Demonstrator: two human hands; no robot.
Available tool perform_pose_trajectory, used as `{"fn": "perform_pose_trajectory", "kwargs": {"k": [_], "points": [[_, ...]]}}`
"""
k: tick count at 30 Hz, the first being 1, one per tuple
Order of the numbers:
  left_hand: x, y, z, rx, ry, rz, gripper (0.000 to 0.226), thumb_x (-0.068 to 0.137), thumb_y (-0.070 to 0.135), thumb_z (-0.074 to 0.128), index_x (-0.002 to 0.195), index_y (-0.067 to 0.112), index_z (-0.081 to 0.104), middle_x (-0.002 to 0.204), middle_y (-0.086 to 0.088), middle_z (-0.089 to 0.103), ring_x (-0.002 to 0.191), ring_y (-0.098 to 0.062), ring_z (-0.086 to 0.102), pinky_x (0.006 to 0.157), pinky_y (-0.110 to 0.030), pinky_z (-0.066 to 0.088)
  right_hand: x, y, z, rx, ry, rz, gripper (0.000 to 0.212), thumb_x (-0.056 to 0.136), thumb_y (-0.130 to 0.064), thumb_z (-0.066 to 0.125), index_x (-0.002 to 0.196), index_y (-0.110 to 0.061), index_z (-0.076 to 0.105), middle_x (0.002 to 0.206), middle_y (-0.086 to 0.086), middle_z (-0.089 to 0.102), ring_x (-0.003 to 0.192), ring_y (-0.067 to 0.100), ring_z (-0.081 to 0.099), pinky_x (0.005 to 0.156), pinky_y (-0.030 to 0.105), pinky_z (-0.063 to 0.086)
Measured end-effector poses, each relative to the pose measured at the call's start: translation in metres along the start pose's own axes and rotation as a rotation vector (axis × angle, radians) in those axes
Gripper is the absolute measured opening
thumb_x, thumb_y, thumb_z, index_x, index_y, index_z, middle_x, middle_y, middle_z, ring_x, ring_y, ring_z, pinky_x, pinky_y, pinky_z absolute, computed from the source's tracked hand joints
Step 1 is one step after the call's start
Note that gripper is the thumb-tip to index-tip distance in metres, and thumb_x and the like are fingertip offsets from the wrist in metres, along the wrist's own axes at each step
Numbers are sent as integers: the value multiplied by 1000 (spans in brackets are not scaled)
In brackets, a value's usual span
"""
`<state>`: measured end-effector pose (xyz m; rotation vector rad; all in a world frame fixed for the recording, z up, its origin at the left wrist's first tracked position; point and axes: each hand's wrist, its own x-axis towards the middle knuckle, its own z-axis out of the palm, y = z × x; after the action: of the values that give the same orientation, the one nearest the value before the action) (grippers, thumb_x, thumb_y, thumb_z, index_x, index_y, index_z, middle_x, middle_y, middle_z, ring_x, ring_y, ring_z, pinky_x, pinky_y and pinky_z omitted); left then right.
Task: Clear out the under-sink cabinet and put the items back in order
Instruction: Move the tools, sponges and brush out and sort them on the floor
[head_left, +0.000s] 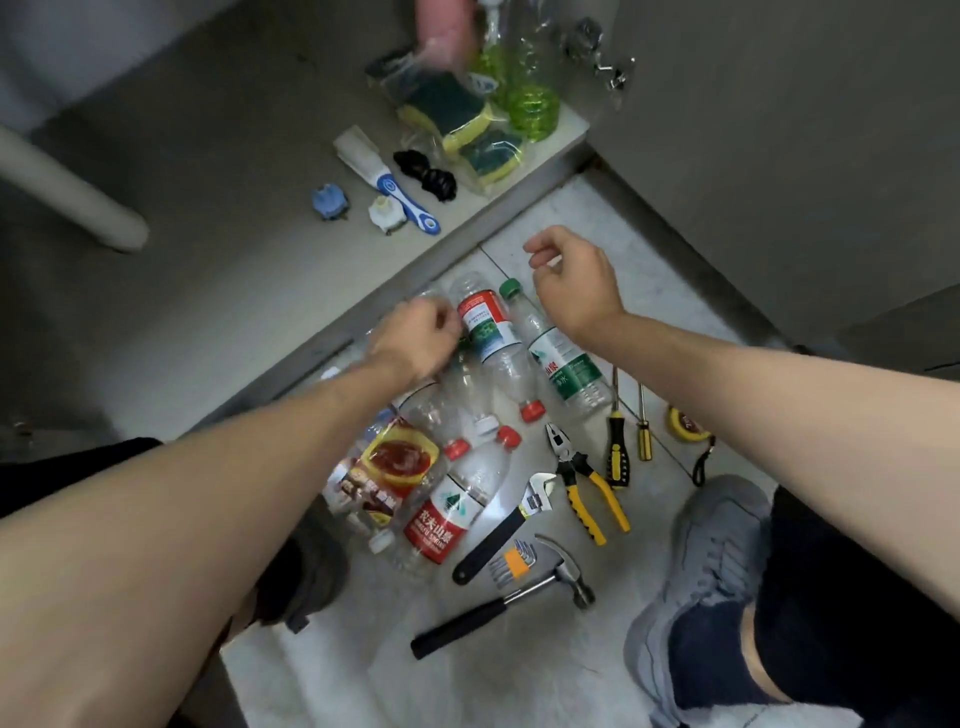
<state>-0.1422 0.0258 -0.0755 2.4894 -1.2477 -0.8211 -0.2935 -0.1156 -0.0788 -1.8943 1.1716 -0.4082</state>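
A person crouches at an open under-sink cabinet (218, 171), both bare arms stretched over a tiled floor (613, 270) strewn with its contents. On the cabinet floor, from the left, lie a small blue fitting (329, 202), a white fitting (385, 215), a blue-and-white brush (387, 179), a black tangle (427, 174), green-and-yellow sponges (457, 114) in clear wrap and a green-tinted plastic bottle (530, 98). Lower down, the left hand (415, 338) has its fingers curled among the empty bottles; whether they close on one cannot be told. Under the left forearm lies a bottle with a red-and-yellow food label (387, 467), its writing too blurred to read, beside a red-labelled water bottle (447, 504) printed with white Chinese characters and a green mountain mark. Just right of the left hand lies a red-and-green-labelled bottle (488, 332), then a green-capped bottle (561, 364) with a green label. The right hand (571, 275) hovers above these with fingers loosely curled, empty. Further right on the tiles are an adjustable wrench (498, 525), hex keys (511, 564), a hammer (498, 608), yellow-handled pliers (582, 478), two screwdrivers (617, 441) and a yellow tape measure (687, 423). A grey shoe (706, 561) rests at lower right.
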Motion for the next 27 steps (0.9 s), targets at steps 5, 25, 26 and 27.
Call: {"fn": "perform_pose_trajectory", "kwargs": {"k": [5,25,26,27], "points": [[39,-28,-47,41,139,-67,17,90,26,51,99,27,66,101,-1,70,97,-27,64,86,-39,54,30,-35,29,-88,-87,-90,28,94,-9,50,114,-21,65,110,-1,68,98,19,64,86,38,54],[132,-91,-81,21,450,-104,41,89,18,58,129,11,54,130,-19,50,124,-36,45,98,-38,40,87,-93,123,-491,-189,-452,46,92,-3,59,132,-24,51,139,0,47,111,27,58,71,38,46],[132,-91,-80,-13,461,-99,39,89,18,59,127,9,54,129,-19,50,122,-35,46,97,-37,40,87,-92,123,-480,-180,-449,42,91,-3,60,127,-23,53,136,0,49,108,26,58,69,36,43],[132,-90,-79,-43,466,-91,36,89,18,61,123,8,55,128,-18,51,120,-35,48,95,-36,41,86,-91,122,-456,-179,-443,39,91,-6,63,124,-23,53,133,-1,50,105,25,59,69,35,42]]}}
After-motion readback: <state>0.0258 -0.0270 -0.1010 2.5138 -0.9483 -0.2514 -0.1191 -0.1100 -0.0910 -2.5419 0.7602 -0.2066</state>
